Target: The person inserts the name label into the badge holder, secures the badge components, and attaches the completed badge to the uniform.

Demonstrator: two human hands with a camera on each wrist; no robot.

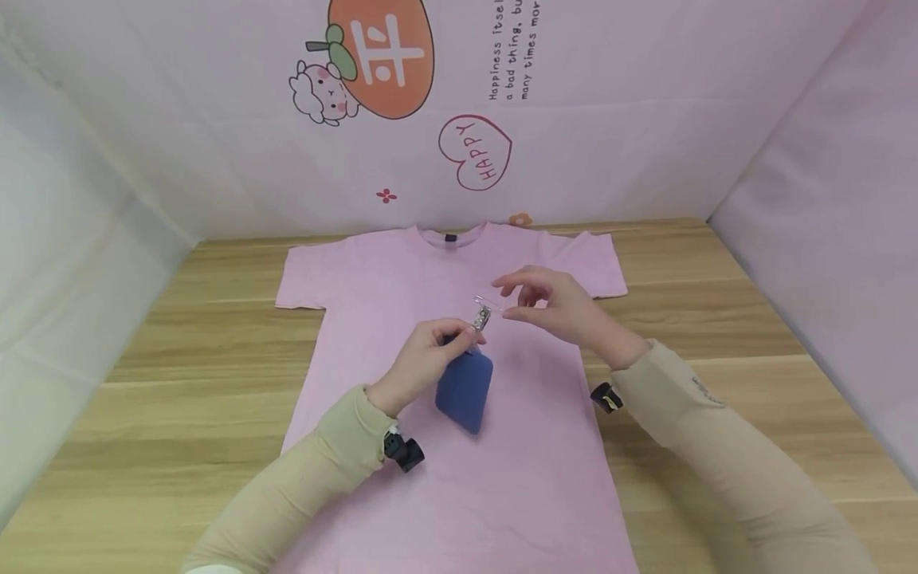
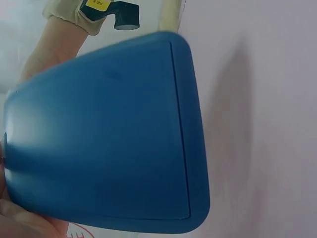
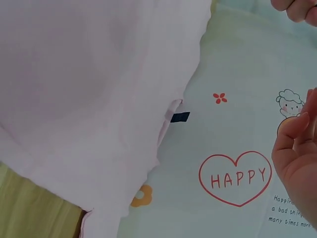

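Fabric fills the middle of the head view: a pink T-shirt (image 1: 502, 446) lies flat and smooth on a wooden table (image 1: 717, 335) of pale planks, collar toward the top of the frame, short sleeves spread to either side. A small dark label (image 1: 450, 237) sits inside the neckline; the right wrist view shows it too, as a dark tab (image 3: 180, 117) at the edge of the soft, matte cloth.

Above the shirt's chest, at centre frame, the left hand (image 1: 423, 360) grips the top of a blue bottle (image 1: 464, 391), fingers curled round its neck. The bottle is flat-sided with rounded corners, widening toward its base, which points down toward the lower edge of the frame. In the left wrist view its blue face (image 2: 104, 134) looks smooth and faintly glossy, with a raised seam running along one side. A small silvery nozzle (image 1: 481, 317) sticks out at the top.

The right hand (image 1: 555, 307), just right of centre, pinches a small clear cap (image 1: 489, 301) between thumb and forefinger, right beside the nozzle; the other fingers are loosely bent.

A pale backdrop (image 1: 215, 159) with cartoon prints stands behind, bearing a red heart (image 1: 476, 151) reading HAPPY.
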